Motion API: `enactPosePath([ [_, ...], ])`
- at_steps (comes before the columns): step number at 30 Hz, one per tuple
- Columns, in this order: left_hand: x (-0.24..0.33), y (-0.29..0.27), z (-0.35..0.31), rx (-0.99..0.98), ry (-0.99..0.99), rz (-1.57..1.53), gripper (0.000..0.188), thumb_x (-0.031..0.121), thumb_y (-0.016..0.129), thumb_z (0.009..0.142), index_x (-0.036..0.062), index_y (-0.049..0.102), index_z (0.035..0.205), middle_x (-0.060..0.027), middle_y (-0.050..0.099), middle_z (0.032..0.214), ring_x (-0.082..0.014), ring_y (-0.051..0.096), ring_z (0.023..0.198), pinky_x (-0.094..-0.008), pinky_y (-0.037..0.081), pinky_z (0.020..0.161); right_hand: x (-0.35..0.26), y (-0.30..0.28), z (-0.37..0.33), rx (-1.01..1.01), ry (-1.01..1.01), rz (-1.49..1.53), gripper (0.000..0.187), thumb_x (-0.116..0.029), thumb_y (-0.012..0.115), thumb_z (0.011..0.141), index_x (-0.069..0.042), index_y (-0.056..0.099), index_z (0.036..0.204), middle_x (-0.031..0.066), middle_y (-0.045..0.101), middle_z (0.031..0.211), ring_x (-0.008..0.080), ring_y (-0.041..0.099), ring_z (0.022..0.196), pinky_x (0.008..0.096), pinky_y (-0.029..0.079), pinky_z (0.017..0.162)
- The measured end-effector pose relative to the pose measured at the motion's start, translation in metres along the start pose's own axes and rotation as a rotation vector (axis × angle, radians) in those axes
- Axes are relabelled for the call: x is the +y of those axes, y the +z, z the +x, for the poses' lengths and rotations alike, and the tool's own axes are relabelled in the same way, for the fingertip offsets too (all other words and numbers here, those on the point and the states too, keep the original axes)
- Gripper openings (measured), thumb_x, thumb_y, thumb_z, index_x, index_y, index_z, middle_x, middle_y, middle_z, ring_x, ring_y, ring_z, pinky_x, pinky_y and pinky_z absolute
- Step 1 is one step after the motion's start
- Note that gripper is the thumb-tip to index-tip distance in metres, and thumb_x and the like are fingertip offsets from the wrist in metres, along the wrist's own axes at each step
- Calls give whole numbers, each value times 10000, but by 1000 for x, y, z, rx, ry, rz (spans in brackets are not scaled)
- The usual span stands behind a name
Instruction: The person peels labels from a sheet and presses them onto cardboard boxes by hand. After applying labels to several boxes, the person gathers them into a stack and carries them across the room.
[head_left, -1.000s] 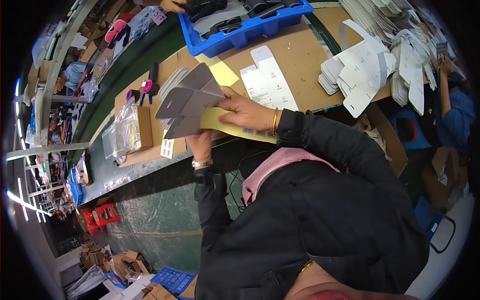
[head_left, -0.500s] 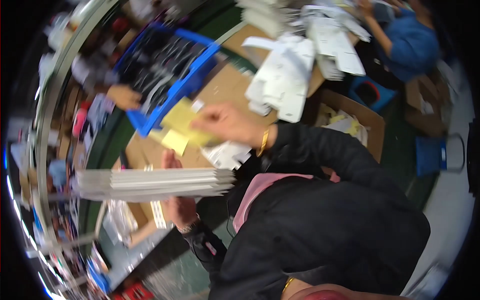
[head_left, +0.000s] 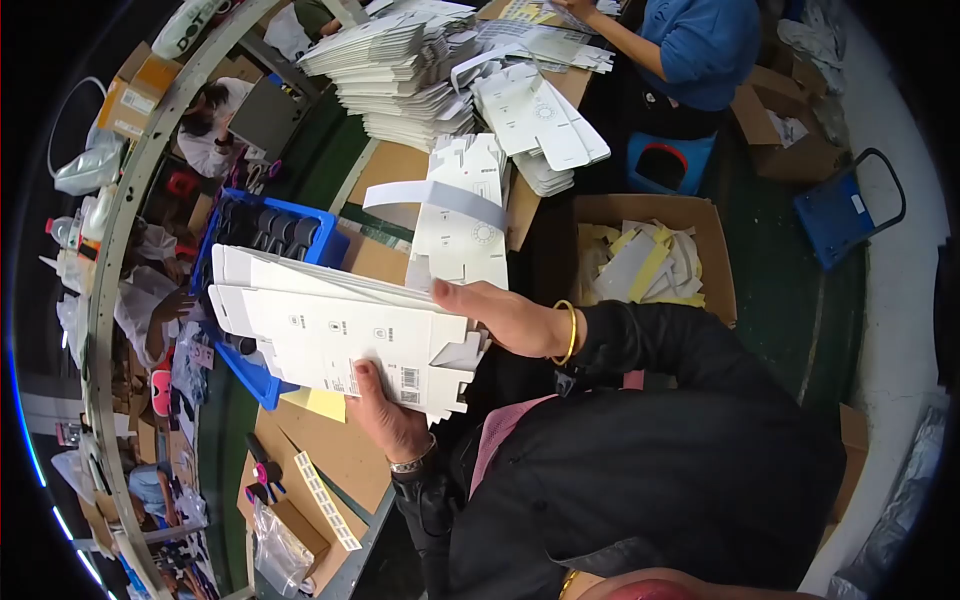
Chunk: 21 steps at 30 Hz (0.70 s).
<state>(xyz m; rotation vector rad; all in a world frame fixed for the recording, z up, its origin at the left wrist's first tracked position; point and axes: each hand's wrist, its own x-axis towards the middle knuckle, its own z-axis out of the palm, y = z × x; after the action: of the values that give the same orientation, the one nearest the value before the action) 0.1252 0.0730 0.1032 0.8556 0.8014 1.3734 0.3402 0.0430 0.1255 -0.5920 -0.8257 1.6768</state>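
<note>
Flat white printed box blanks (head_left: 335, 320) form a stack between my two hands, tilted over the table. My left hand (head_left: 390, 420) grips the near edge, its thumb lying on the printed top face. At the stack's right end, my right hand (head_left: 510, 318) closes on the far edge; its lower fingers are hidden behind the cardboard. Just beyond lie more box blanks (head_left: 465, 190) with a curved white paper band (head_left: 455, 200) across them. A yellow paper sheet (head_left: 322, 402) shows partly from under the held stack.
Tall piles of blanks (head_left: 400, 80) stand at the back. A blue crate (head_left: 320, 240) holds dark round items. To the right is a carton (head_left: 715, 260) of paper scraps. A label strip (head_left: 325, 500) and a tape roll (head_left: 262, 472) lie at left. A co-worker in blue (head_left: 700, 50) sits behind.
My right hand has let go of the yellow paper and moved onto the blanks. The stack has turned from edge-on to showing its printed face. The view has shifted.
</note>
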Motion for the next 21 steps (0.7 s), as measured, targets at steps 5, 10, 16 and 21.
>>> enactPosePath([
  [5,-16,22,1,-47,151,174,506,190,716,977,-45,532,1385,-151,649,1287,-226,648,1126,-380,520,988,-18,-24,-22,58,-287,-281,512,-299,683,1038,20,564,1420,54,705,1153,88,626,1044,273,513,919],
  [10,-30,36,-6,-175,242,296,467,112,765,919,-72,586,1309,-146,652,1254,-192,643,1078,-322,513,937,-26,-34,-37,83,-336,-583,511,-169,797,949,12,578,1374,60,699,1165,94,628,1058,276,522,909],
  [16,-33,37,13,-167,312,359,367,112,722,968,-84,623,1262,-117,651,1231,-158,644,1050,-280,503,915,-33,-40,-42,167,-381,-592,497,-176,861,891,25,606,1266,53,691,1105,89,619,1035,275,522,898],
  [21,-10,41,33,24,493,312,331,90,635,1032,-90,621,1310,-102,648,1229,-156,658,1048,-278,519,929,-84,-79,-36,418,-585,-695,417,-161,799,937,33,615,1257,40,695,1102,94,637,997,262,528,877],
])
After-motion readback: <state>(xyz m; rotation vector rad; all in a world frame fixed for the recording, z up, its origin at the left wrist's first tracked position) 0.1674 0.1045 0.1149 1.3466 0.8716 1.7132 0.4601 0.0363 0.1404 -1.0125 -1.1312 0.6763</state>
